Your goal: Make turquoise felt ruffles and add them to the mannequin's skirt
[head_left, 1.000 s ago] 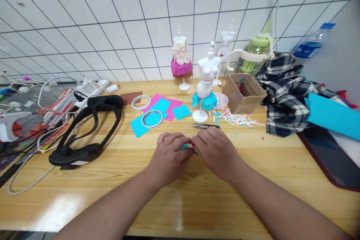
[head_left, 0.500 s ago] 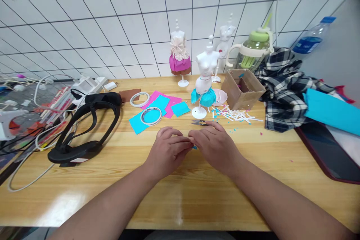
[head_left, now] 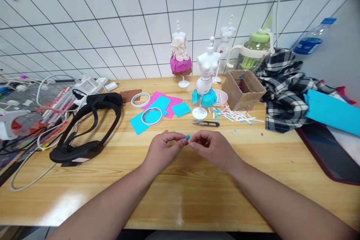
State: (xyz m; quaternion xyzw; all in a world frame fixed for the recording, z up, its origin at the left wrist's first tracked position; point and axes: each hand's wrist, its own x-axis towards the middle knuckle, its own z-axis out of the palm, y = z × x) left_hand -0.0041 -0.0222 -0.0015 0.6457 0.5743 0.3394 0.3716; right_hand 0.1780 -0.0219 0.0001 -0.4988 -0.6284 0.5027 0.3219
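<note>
Between thumb and fingertips, my left hand (head_left: 166, 149) pinches a small blue paper piece (head_left: 188, 137). My right hand (head_left: 215, 146) is closed in a pinch right beside it; what its fingertips hold, if anything, is too small to make out. Just beyond the hands lie black thread snips (head_left: 206, 123). Behind them stands a white mini mannequin (head_left: 208, 63) with blue crepe paper (head_left: 208, 98) gathered round its lower part. To the left, a tape roll (head_left: 152, 116) rests on blue paper sheets (head_left: 137, 123), and a smaller blue piece (head_left: 181, 109) lies nearby.
A dressed mannequin (head_left: 181, 58) stands by the tiled wall. White paper strips (head_left: 239, 115) lie before a cardboard box (head_left: 243, 90). A black headset strap (head_left: 84, 131) and cables are at left; plaid cloth (head_left: 284, 93) and a dark tablet (head_left: 332, 153) at right.
My hands have turned and drawn slightly apart, so the blue piece shows at my left fingertips. My right hand has moved off the snips, which now show whole.
</note>
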